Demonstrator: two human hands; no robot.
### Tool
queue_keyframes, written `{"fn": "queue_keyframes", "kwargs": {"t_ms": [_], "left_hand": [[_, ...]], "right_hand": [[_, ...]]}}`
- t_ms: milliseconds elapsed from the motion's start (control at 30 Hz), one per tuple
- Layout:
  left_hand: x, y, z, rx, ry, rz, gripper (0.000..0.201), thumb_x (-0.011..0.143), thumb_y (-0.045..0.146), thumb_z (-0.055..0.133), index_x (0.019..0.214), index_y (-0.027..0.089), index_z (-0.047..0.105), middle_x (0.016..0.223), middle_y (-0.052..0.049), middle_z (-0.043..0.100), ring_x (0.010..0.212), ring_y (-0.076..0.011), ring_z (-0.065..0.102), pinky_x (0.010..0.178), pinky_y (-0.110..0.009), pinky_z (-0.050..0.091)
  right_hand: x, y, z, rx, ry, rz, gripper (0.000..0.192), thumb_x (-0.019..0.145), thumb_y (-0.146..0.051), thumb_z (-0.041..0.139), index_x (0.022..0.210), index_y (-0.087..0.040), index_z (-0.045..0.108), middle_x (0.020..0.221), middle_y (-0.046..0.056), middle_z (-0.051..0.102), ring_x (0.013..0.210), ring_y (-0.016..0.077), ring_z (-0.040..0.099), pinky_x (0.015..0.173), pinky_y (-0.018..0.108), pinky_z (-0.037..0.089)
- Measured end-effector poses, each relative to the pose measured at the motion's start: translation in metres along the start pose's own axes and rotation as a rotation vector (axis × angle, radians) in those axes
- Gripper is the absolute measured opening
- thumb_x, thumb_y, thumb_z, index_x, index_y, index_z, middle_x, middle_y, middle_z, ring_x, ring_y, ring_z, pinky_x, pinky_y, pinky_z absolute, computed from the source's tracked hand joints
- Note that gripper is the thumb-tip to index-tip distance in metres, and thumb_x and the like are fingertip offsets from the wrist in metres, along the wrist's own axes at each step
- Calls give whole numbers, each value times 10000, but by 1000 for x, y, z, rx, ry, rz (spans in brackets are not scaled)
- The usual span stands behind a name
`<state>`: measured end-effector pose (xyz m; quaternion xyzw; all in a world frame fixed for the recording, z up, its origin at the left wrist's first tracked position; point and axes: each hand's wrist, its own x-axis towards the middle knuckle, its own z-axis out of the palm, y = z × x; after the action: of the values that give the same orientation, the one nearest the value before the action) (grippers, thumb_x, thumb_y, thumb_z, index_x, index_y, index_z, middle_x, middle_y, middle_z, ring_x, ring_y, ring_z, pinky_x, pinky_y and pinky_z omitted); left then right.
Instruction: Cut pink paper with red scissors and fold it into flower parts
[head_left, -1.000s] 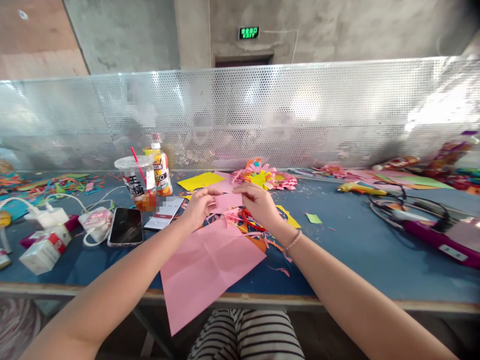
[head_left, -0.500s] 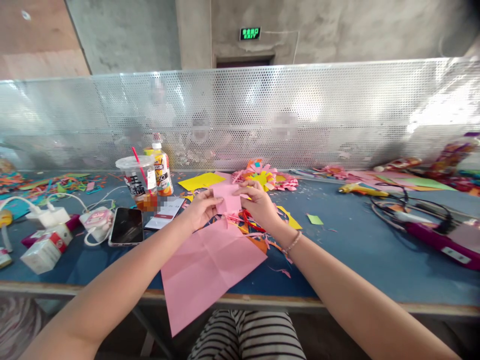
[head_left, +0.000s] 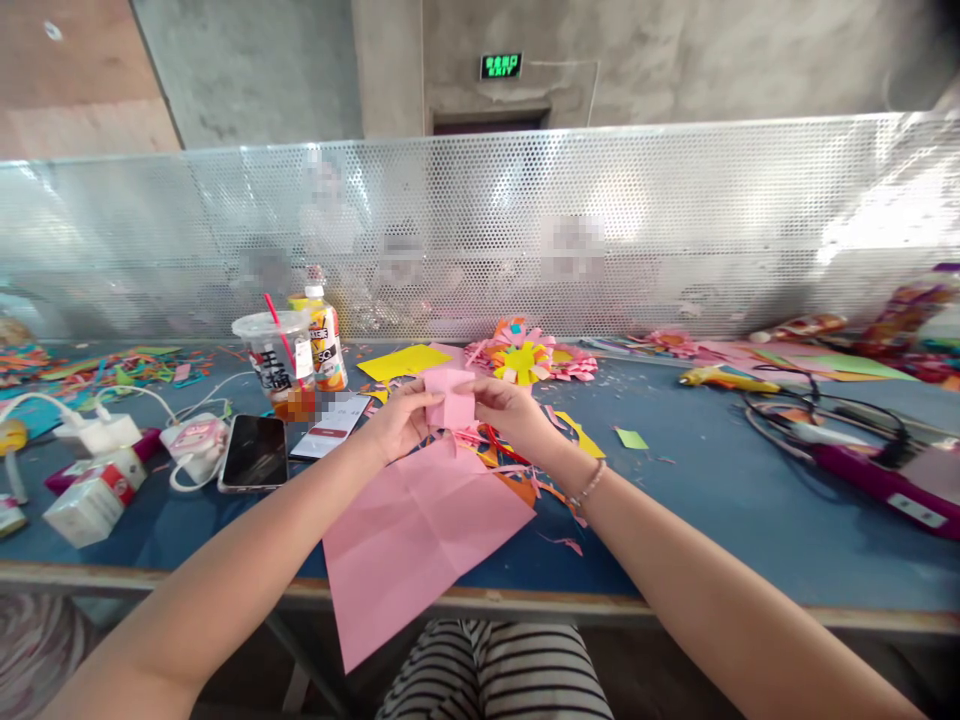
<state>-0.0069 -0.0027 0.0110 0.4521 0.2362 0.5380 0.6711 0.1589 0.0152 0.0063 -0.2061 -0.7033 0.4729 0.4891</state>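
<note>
Left hand point(head_left: 396, 422) and right hand point(head_left: 510, 410) are both pinching a small folded pink paper point(head_left: 451, 402), holding it just above the blue table point(head_left: 697, 500), over a large pink sheet point(head_left: 416, 530).

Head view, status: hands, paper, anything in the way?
Both hands, left hand and right hand, pinch small pink paper piece above table. Large pink sheet lies beneath. Paper scraps underneath, nothing blocking.

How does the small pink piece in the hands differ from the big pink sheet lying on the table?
The small pink piece is much smaller than the big pink sheet. The piece is held up off the table between the left hand and right hand; the sheet lies flat, overhanging the table edge. The sheet shows open crease lines. Both are the same pink paper.
</note>
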Motion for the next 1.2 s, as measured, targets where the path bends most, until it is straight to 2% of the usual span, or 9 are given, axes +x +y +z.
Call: {"fn": "queue_keyframes", "kwargs": {"t_ms": [267, 633, 833, 1067, 1200], "left_hand": [[0, -1, 0, 19, -16, 13, 276, 621, 88, 612, 891, 144, 603, 746, -30, 638, 605, -113, 588, 579, -236, 482], [-3, -1, 4, 11, -18, 10, 240, 622, 63, 609, 853, 124, 594, 745, -34, 641, 627, -112, 598, 595, -234, 495], [-4, -2, 6, 9, -15, 30, 226, 644, 73, 598, 857, 149, 594, 711, -11, 630, 651, -103, 603, 650, -229, 487], [-7, -1, 10, -45, -25, 39, 217, 642, 48, 596, 837, 143, 592, 774, -15, 636, 712, -105, 609, 702, -231, 489], [-8, -1, 11, -65, -38, 27, 260, 633, 39, 601, 874, 136, 591, 845, -39, 648, 772, -129, 612, 738, -256, 492]], "right_hand": [[-2, -2, 0, 79, -11, 18, 292, 643, -110, 578, 921, -191, 609, 860, 10, 636, 735, 98, 584, 676, 230, 458], [-1, 3, -3, -132, 38, -99, 161, 663, -123, 540, 799, -179, 607, 808, 6, 616, 704, 99, 560, 641, 230, 436], [-3, 1, 0, -143, 99, -102, 138, 691, -181, 537, 807, -187, 612, 755, 5, 613, 655, 100, 544, 609, 237, 433], [-4, -2, 2, -123, 85, -148, 210, 686, -111, 493, 839, -195, 609, 784, 1, 614, 696, 99, 546, 656, 241, 432], [-4, -6, 3, -103, 97, -126, 163, 678, -123, 522, 805, -183, 604, 796, 11, 621, 730, 111, 559, 656, 240, 441]]}}
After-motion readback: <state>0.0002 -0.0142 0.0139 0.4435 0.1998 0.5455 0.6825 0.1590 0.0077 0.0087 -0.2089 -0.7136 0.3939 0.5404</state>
